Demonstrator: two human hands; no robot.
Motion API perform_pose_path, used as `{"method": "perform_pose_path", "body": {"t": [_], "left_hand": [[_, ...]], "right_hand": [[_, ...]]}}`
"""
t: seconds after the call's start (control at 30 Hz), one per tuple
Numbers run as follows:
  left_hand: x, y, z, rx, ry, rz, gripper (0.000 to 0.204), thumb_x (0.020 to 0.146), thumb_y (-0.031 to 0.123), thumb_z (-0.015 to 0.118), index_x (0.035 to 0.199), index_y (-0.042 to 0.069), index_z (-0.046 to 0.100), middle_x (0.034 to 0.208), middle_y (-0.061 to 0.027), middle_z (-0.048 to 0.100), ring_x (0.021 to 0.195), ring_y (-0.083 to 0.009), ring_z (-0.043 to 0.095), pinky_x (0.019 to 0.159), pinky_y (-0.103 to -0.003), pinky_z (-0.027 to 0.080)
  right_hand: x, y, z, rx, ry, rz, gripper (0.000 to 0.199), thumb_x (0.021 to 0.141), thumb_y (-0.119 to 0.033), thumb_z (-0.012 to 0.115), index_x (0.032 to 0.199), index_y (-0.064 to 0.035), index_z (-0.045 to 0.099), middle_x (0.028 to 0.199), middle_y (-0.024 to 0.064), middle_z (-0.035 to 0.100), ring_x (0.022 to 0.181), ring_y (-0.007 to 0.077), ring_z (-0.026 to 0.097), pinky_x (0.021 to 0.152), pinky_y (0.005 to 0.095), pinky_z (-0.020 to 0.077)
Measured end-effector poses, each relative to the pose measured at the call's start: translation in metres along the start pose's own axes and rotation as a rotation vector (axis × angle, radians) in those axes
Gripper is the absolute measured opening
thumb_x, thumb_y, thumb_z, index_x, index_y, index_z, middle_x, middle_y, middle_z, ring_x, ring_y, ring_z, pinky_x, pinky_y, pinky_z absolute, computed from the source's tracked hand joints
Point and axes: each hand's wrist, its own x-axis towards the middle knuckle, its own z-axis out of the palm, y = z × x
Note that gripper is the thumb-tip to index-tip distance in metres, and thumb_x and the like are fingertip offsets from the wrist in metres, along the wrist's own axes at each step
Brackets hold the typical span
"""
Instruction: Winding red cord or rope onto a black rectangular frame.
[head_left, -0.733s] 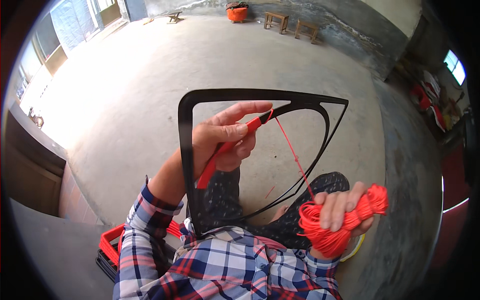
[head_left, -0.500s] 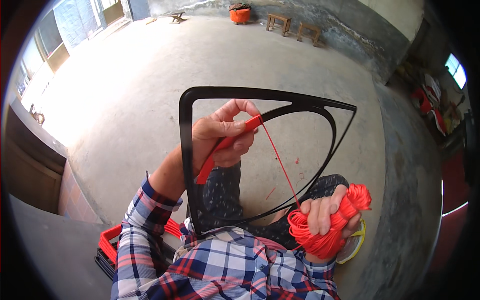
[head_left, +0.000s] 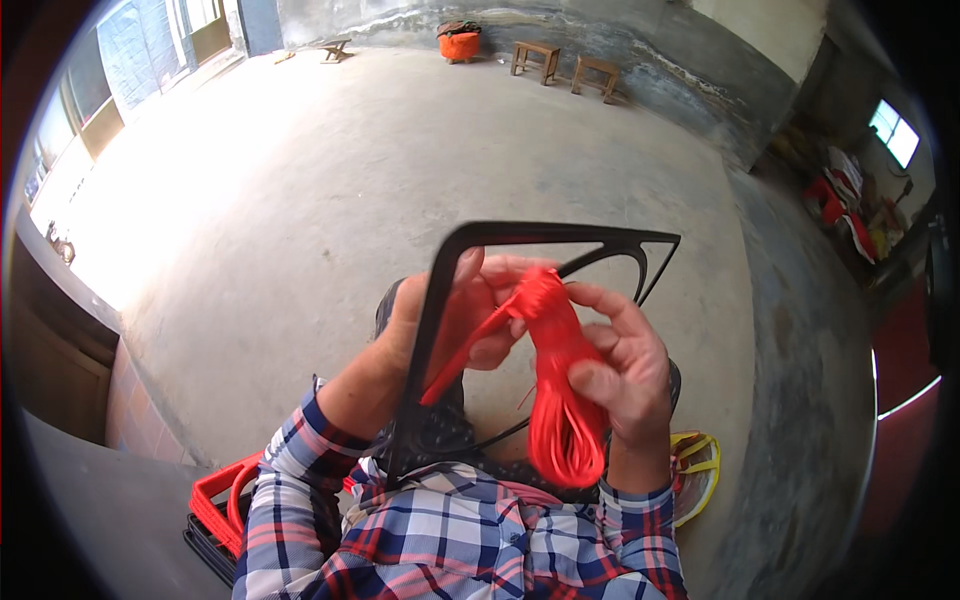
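The cord bundle (head_left: pixel 565 405), pinched in the right hand (head_left: pixel 632 375), has swung toward ten o'clock, bringing it close to the wrapped bar (head_left: pixel 455 366) the left hand (head_left: pixel 465 310) pinches.

- The right hand (head_left: pixel 632 375) is no longer low at the right side; it is raised and comes near the left hand (head_left: pixel 468 300).
- The red cord bundle (head_left: pixel 560 400) moves up with it and now hangs lengthwise, its gathered top beside the left fingers.
- The right fingers are less tightly curled than before.
- The black frame (head_left: pixel 560 233) is tilted differently, so its inner curve looks narrower.
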Motion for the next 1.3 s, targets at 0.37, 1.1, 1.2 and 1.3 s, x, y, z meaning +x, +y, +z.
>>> {"method": "perform_pose_path", "body": {"t": [0.37,1.1,1.2,1.3], "left_hand": [[0.004,-0.01,0.027,-0.158,0.091,0.048,0.04,0.094,0.02,0.062,0.125,-0.005,0.058,0.118,-0.0134,0.065,0.107,-0.0182,0.063,0.098,-0.033,0.048],[0.003,0.003,0.016,0.089,0.127,-0.052,0.045,0.096,0.025,0.058,0.135,0.004,0.05,0.087,-0.0072,0.057,0.056,-0.0067,0.047,0.043,-0.018,0.036],[0.006,0.013,0.014,0.113,0.137,-0.056,0.044,0.096,0.017,0.057,0.138,0.007,0.047,0.075,-0.0048,0.053,0.051,-0.0063,0.043,0.041,-0.019,0.031],[0.009,0.016,0.008,0.146,0.155,-0.054,0.033,0.096,0.015,0.058,0.127,0.013,0.047,0.065,0.0009,0.042,0.047,-0.0049,0.032,0.039,-0.02,0.022]], "right_hand": [[0.015,0.056,-0.034,0.317,0.303,-0.172,0.028,0.091,-0.024,0.067,0.103,0.0008,0.062,0.104,0.0111,0.067,0.097,0.0194,0.065,0.092,0.0328,0.0494],[-0.001,0.046,-0.063,0.846,-0.308,-0.487,0.028,0.089,-0.028,0.053,0.104,-0.0046,0.052,0.091,0.0105,0.064,0.092,0.0287,0.063,0.105,0.0576,0.0337],[-0.012,0.034,-0.048,0.662,-0.172,-0.49,0.046,0.09,-0.045,0.054,0.114,-0.0052,0.051,0.087,0.0172,0.066,0.083,0.0327,0.064,0.093,0.0509,0.0413],[-0.016,0.041,-0.042,0.45,-0.179,-0.467,0.05,0.094,-0.049,0.052,0.114,-0.0034,0.052,0.088,0.0166,0.065,0.082,0.0326,0.063,0.089,0.0492,0.0433]]}}
